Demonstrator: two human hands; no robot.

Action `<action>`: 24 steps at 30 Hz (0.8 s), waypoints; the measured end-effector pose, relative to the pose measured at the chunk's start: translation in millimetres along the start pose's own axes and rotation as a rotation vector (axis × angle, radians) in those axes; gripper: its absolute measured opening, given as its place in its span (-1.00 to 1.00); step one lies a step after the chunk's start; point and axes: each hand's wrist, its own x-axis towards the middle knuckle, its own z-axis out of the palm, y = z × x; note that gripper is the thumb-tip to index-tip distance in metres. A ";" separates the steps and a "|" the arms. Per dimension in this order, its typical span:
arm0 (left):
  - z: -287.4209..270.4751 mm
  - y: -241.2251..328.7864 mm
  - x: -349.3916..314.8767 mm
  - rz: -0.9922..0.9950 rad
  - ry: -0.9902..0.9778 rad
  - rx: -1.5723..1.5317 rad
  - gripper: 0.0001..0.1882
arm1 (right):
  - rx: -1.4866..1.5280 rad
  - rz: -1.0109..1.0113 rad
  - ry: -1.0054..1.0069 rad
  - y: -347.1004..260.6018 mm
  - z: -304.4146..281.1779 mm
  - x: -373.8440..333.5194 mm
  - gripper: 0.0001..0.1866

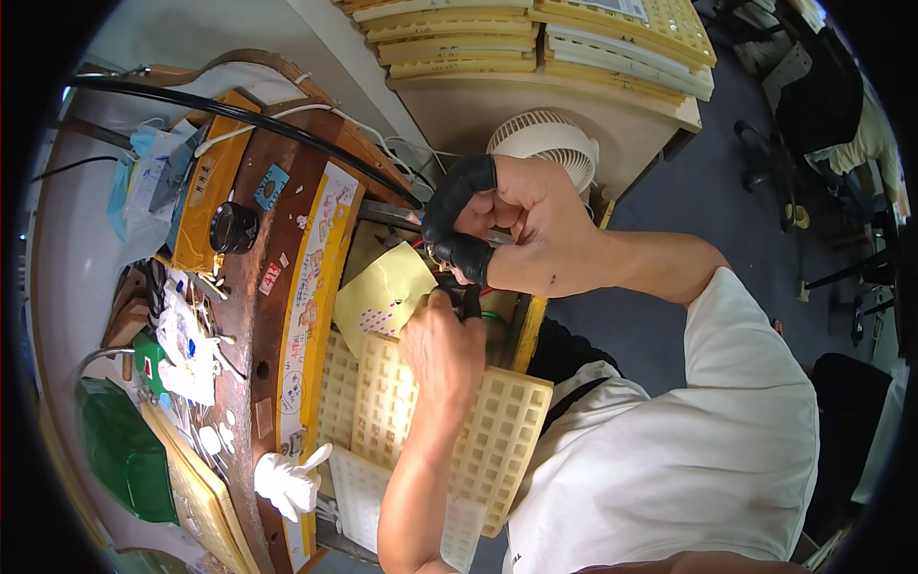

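Observation:
My right hand [516,225] comes in from the right, black finger covers on its thumb and index finger. Those two tips are pinched together over a tiny thing I cannot make out. Just below, my left hand [445,344] has its fingers closed close to the right thumb, one in a black cover; what they hold is hidden. A pale yellow paper sheet [378,287] with rows of small pink marks lies beside the left fingers. Under my left hand and forearm are cream trays [502,411] with square pockets.
A worn wooden bench [258,316] with a yellow-edged strip borders the trays. On it are an orange box [206,191], a black loupe-like cylinder [232,228], a white glove [290,481] and a green lamp shade [124,450]. A white fan [545,139] stands ahead, below stacked trays [454,43].

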 end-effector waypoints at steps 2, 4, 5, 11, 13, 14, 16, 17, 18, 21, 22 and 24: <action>10.6 4.4 11.8 -0.052 -0.068 -0.180 -0.79 | 0.024 -0.059 0.024 3.8 2.3 0.4 -0.73; 34.7 -6.1 26.4 -0.167 -0.148 -0.422 -0.74 | 0.054 -0.121 0.036 4.2 7.8 2.3 -0.74; 39.2 -5.3 31.3 -0.165 -0.138 -0.428 -0.74 | 0.046 -0.131 0.058 2.7 7.9 1.3 -0.75; 41.9 2.8 51.9 -0.724 -0.337 -0.941 -0.66 | 0.043 -0.075 0.038 -0.6 7.9 1.5 -0.76; 40.2 5.7 48.6 -0.730 -0.309 -0.960 -0.63 | 0.029 -0.075 0.022 2.7 10.2 3.6 -0.76; 38.7 7.8 46.8 -0.734 -0.289 -0.971 -0.60 | 0.022 -0.130 0.018 4.8 12.1 4.7 -0.78; 37.1 10.9 37.5 -0.697 -0.184 -1.043 -0.67 | 0.016 -0.186 0.012 3.2 13.9 6.3 -0.79; 34.2 8.3 31.6 -0.696 -0.180 -1.044 -0.67 | 0.001 -0.170 0.006 -0.4 12.9 6.2 -0.79; 29.1 4.5 26.0 -0.590 -0.199 -0.995 -0.81 | -0.013 -0.154 -0.001 -2.9 12.2 5.8 -0.80; -8.4 6.5 7.7 -0.368 -0.145 -0.864 -0.84 | 0.027 -0.165 0.024 -5.4 15.0 5.9 -0.80; -21.0 6.4 -2.2 -0.336 -0.081 -0.826 -0.89 | 0.046 -0.176 0.015 -4.7 18.7 6.7 -0.80; -38.2 0.6 -18.0 -0.228 -0.011 -0.575 -0.95 | 0.060 -0.176 0.008 -10.5 23.9 5.5 -0.80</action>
